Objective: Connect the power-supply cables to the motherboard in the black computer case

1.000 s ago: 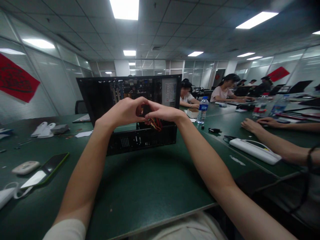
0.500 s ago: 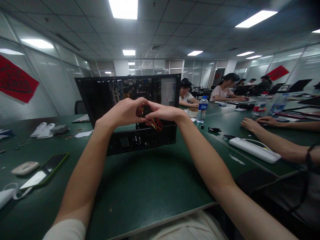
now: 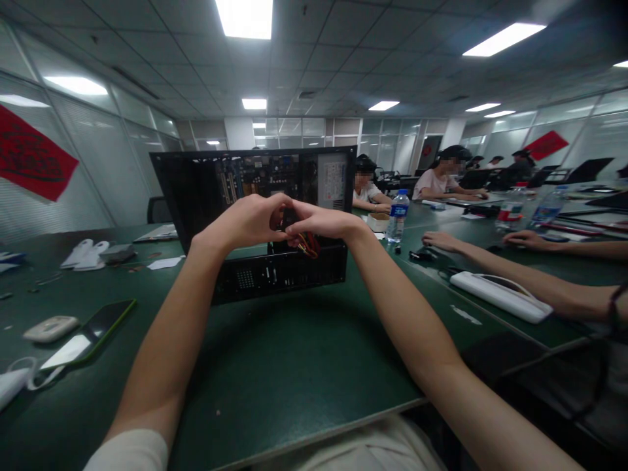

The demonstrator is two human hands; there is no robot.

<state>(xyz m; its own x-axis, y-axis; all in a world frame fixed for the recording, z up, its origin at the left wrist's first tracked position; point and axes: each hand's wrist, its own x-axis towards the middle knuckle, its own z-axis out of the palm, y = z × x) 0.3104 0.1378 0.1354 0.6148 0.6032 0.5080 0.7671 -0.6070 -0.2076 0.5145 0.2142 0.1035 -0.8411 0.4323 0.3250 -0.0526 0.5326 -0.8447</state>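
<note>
A black computer case (image 3: 169, 196) stands on the green table with its open side toward me. Inside it show a motherboard (image 3: 235, 178) and, at the upper right, a silver power supply (image 3: 333, 180) with a label. My left hand (image 3: 250, 219) and my right hand (image 3: 321, 219) meet in front of the opening, wrists bent, fingers closed at a bundle of power cables (image 3: 310, 246). Red, yellow and black wires hang below the right fingers. The fingertips partly cover one another, so the gripped part of the bundle is hidden.
A phone (image 3: 101, 330) and a cream-coloured case (image 3: 51, 329) lie to the left. Right of the computer case are a water bottle (image 3: 398, 217), a small black connector (image 3: 422, 255) and a white power strip (image 3: 500, 296). A neighbour's hand (image 3: 441, 242) rests near the connector.
Both my hands stay at the power cables with hardly any movement. At the right, the neighbour's hand has reached left to the small black connector.
</note>
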